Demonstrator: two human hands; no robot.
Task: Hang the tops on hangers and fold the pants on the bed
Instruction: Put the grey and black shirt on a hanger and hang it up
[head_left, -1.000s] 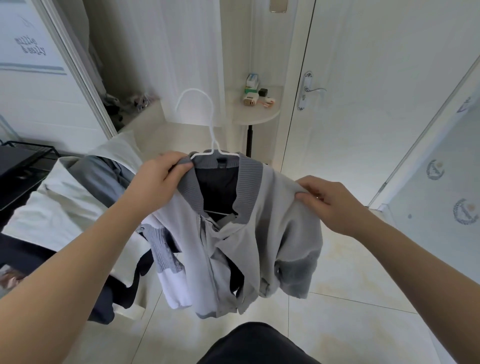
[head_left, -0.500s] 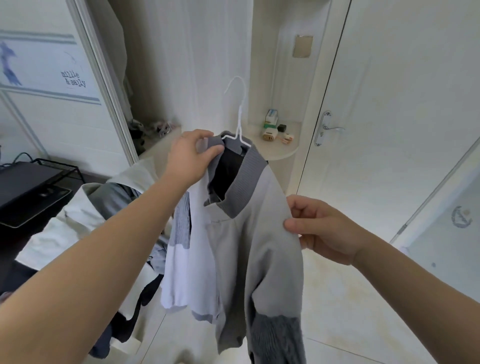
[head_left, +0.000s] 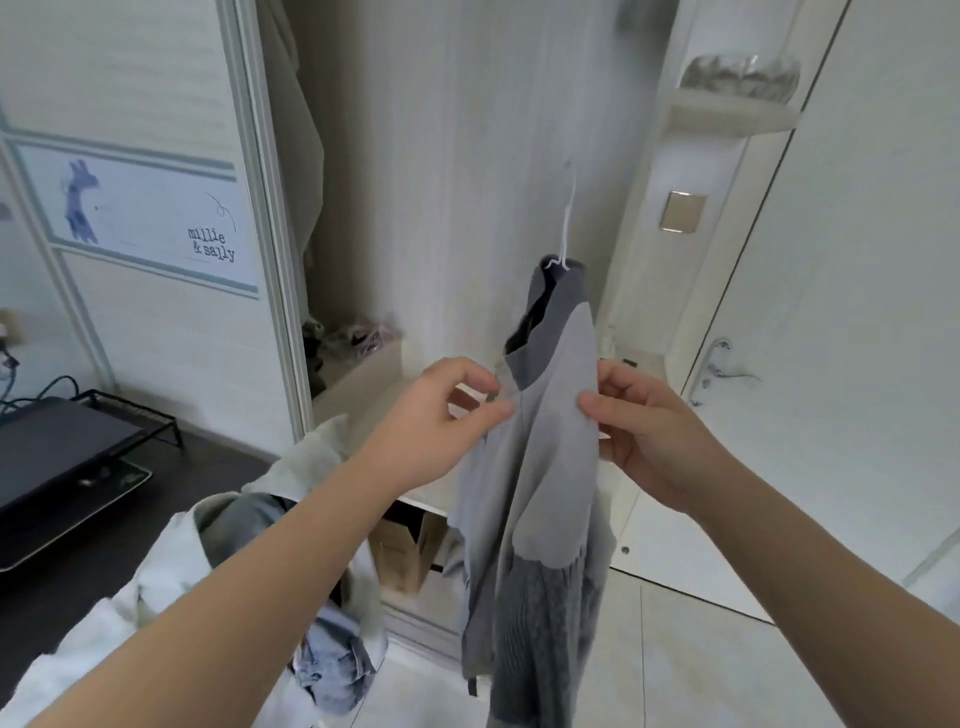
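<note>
A grey top (head_left: 550, 467) with a darker grey collar and cuffs hangs edge-on from a white hanger (head_left: 567, 228) in front of the open wardrobe. What the hook rests on is blurred. My left hand (head_left: 441, 415) pinches the top's front edge at chest height. My right hand (head_left: 644, 426) holds the opposite side, thumb on the fabric and fingers behind it. More clothes lie on the bed (head_left: 156, 587) at lower left: a grey garment (head_left: 234, 514) and a blue denim piece (head_left: 332, 670).
The wardrobe's sliding door (head_left: 140, 223) with a printed picture stands at left. A black stand (head_left: 67, 447) sits on a dark surface at far left. Cardboard boxes (head_left: 400, 551) sit low in the wardrobe. A white door with a handle (head_left: 724, 364) is right, beside corner shelves (head_left: 727, 109).
My left hand left the collar and moved down to the top's front edge. The hanger with the top rose and turned edge-on. My view tilted up toward the wardrobe.
</note>
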